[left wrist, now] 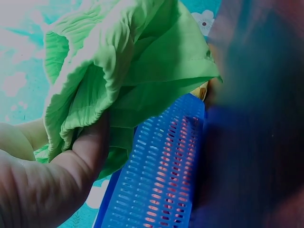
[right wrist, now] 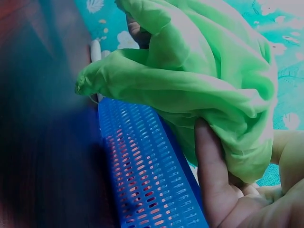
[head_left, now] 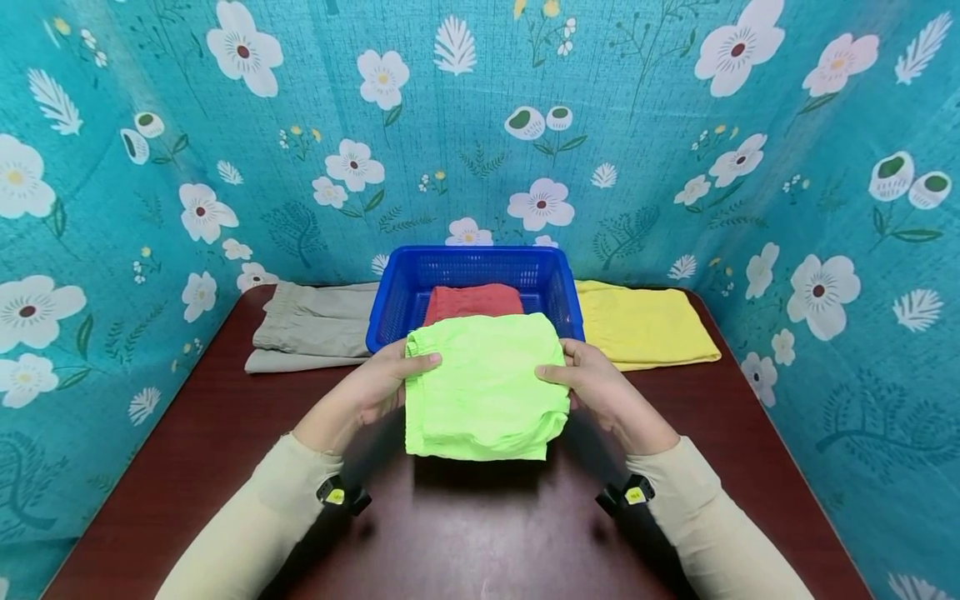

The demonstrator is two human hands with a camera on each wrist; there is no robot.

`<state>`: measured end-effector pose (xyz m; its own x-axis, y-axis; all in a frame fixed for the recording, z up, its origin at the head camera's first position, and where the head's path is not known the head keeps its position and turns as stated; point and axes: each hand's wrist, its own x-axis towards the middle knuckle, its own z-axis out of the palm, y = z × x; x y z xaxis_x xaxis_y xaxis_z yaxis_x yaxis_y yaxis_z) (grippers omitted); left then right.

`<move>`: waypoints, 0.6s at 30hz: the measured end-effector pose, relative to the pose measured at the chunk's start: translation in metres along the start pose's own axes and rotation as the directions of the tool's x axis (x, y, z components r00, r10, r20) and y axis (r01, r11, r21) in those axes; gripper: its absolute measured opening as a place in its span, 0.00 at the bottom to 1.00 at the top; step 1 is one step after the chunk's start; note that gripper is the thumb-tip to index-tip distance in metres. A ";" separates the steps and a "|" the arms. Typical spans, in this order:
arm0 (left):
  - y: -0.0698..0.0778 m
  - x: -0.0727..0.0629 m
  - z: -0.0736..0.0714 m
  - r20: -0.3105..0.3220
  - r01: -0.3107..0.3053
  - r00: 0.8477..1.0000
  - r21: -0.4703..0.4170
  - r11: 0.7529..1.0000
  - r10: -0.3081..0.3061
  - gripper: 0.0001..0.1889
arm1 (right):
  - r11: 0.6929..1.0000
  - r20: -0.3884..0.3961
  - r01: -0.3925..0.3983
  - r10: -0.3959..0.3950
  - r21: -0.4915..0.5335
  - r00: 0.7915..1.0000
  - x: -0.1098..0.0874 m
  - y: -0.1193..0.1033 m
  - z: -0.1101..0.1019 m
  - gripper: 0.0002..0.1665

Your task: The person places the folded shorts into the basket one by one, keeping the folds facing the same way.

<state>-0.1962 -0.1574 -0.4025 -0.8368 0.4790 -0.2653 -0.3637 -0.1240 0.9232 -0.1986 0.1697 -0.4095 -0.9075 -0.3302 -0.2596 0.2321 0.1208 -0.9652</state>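
Backdrop: teal fabric [head_left: 465, 125] printed with white flowers and leafy sprigs, behind and on both sides of the dark, glossy red-brown tabletop [head_left: 480, 542].
Lime-green garment [head_left: 483, 387]: raised above the tabletop, just in front of the basket; thin, creased cloth folded into a squarish bundle, with a gathered, ruffled edge on the left.
Left hand [head_left: 378, 383]: fingers closed on the gathered side, thumb on the near face, the others behind.
Right hand [head_left: 596, 383]: fingers likewise pinching the opposite side, thumb on the near face.
Blue basket [head_left: 480, 265]: rectangular plastic, walls pierced with rows of slots.
Basket contents: red garment [head_left: 480, 302], its colour showing through the slots in both wrist views.
Left of basket: grey garment [head_left: 318, 321], folded, with a gathered edge.
Right of basket: yellow garment [head_left: 648, 325], folded flat.
Forearms: pale sleeves [head_left: 262, 517], black devices [head_left: 341, 494] at the wrists.
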 end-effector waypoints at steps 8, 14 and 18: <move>0.013 0.004 0.000 -0.023 0.007 1.000 0.034 0.999 -0.006 0.25 | 1.000 -0.020 -0.015 0.015 -0.006 1.000 0.008 -0.009 -0.002 0.30; 0.019 0.008 -0.003 -0.034 -0.013 0.999 0.029 0.999 0.014 0.25 | 1.000 -0.037 -0.021 0.020 -0.021 0.999 0.014 -0.016 -0.005 0.29; 0.022 0.012 -0.005 -0.033 -0.032 0.999 0.026 0.999 0.033 0.24 | 0.999 -0.050 -0.024 0.023 -0.022 0.998 0.018 -0.019 -0.005 0.30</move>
<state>-0.2159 -0.1585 -0.3868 -0.8614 0.4454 -0.2441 -0.3262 -0.1169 0.9380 -0.2210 0.1662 -0.3956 -0.9183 -0.2802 -0.2796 0.2462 0.1489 -0.9577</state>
